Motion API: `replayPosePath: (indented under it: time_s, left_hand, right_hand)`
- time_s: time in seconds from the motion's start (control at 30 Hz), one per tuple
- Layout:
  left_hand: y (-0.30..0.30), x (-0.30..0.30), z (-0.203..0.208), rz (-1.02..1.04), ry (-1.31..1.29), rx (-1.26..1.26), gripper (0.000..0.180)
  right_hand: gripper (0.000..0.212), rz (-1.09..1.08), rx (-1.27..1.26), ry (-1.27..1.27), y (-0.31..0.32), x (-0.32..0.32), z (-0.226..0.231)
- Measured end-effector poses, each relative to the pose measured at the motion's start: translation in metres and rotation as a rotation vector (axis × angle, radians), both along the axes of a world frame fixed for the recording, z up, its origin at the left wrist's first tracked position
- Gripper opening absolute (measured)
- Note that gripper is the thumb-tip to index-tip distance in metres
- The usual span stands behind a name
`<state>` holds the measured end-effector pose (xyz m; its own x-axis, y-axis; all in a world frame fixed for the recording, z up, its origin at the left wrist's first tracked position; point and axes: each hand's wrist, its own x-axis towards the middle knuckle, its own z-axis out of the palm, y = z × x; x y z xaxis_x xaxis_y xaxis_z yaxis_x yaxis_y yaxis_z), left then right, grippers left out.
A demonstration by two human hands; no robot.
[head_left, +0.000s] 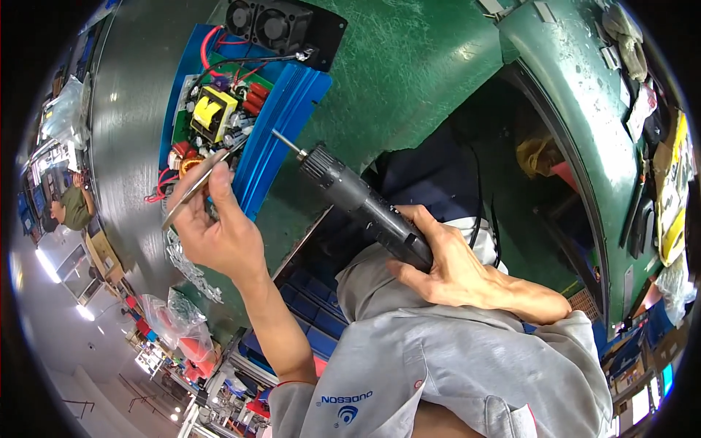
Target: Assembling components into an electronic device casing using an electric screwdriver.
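Note:
My left hand (232,237) pinches a pair of metal tweezers (185,201). The tips reach over the parts inside an open blue metal housing (281,135). In it sits a circuit board with a yellow transformer (214,114), red components, capacitors and coils; my fingers hide its near end. Two black fans (274,29) on a black end plate are at the housing's far end, with red and black wires running near them. My right hand (460,266) is wrapped round a black electric screwdriver (358,201). Its bit points toward the housing's blue side, apparently without touching it.
The housing rests on a scratched green bench top (416,58). Silvery crumpled plastic (191,270) lies left of my left wrist. A second green surface (562,58) curves along the right, with tools and bags beyond. Another person (75,204) is far off at the left.

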<state>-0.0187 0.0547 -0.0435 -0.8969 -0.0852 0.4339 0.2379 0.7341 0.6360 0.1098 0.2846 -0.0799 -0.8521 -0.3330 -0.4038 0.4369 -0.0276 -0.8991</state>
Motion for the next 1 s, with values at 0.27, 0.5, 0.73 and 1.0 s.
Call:
replayPosePath:
  time_s: [0.27,0.5,0.73,1.0]
  left_hand:
    - [-0.006,0.001,-0.001,-0.043,0.019,0.013,0.013]
    - [-0.004,0.002,0.009,-0.161,0.044,0.016,0.019]
    - [-0.009,-0.002,0.007,-0.187,0.041,0.08,0.024]
    - [-0.013,-0.008,0.009,-0.249,0.037,0.068,0.024]
  right_hand:
    - [0.068,0.046,-0.453,-0.465,0.02,-0.019,-0.009]
    - [0.064,0.046,-0.219,-0.285,0.02,-0.012,-0.005]
    - [0.09,0.079,-0.23,-0.476,0.025,-0.022,0.016]
    - [0.098,0.053,-0.348,-0.587,0.028,-0.022,0.008]
